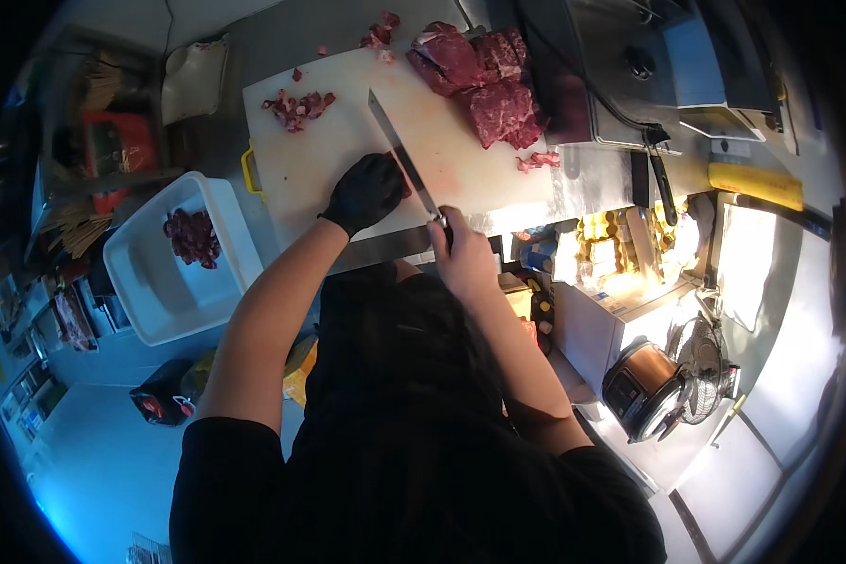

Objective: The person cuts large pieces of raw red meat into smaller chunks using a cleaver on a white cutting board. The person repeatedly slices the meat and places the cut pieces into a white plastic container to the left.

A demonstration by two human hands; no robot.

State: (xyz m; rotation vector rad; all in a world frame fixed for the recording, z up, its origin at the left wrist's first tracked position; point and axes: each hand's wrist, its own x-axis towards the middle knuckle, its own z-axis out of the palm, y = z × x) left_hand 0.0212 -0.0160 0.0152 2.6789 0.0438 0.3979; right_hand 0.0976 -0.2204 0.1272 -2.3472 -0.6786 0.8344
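Observation:
On a white cutting board (324, 166) my left hand (368, 194), in a black glove, presses a piece of raw red meat (405, 185) that its fingers mostly cover. My bare right hand (463, 252) grips the dark handle of a long knife (403, 154). The blade lies just right of the gloved fingers, its tip towards the board's far side. Small meat trimmings (299, 110) rest at the board's upper left. Large raw meat chunks (490, 84) sit at its upper right, with a pale strip of trimming (538, 161) below them.
A white plastic tub (183, 299) with cut meat (192, 238) stands left of the board, near its yellow handle (251, 170). More scraps (381, 32) lie beyond the board. At right are a steel appliance (627, 70), a black-handled utensil (663, 185) and a cooker (641, 388).

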